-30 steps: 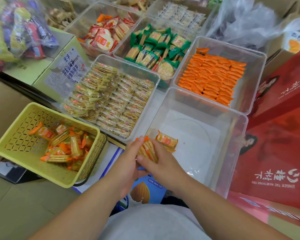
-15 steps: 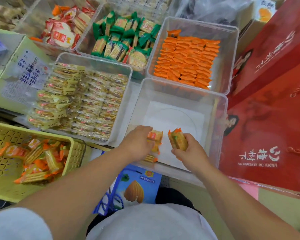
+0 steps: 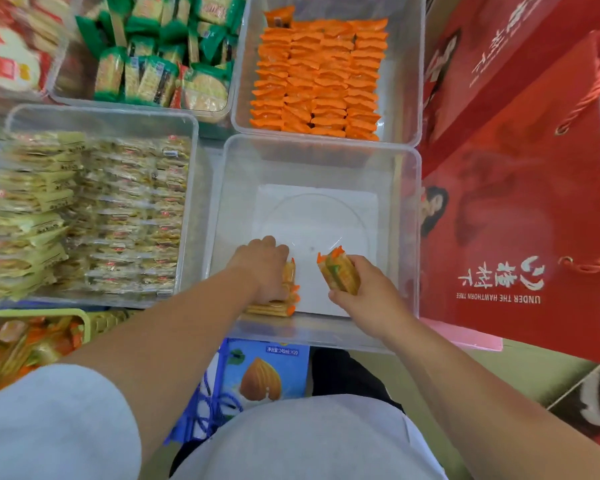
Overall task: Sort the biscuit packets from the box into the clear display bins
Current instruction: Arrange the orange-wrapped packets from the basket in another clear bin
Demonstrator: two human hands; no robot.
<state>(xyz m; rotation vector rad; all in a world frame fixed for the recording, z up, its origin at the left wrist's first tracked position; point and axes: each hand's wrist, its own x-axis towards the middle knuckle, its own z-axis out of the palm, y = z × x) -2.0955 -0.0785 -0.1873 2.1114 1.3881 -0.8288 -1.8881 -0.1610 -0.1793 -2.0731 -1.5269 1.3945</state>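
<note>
Just started: left hand (image 3: pixel 262 271) pressing first packets (image 3: pixel 284 299) into bin's (image 3: pixel 407 202) near-left corner; right hand (image 3: pixel 361 289) gripping a packet (image 3: pixel 338 273); basket (image 3: pixel 85 323) still stocked.

Orange-edged biscuit packets (image 3: pixel 338 273), clear bin (image 3: pixel 407 237), red gift bags (image 3: pixel 520 216), yellow-green basket (image 3: pixel 84 323).
</note>
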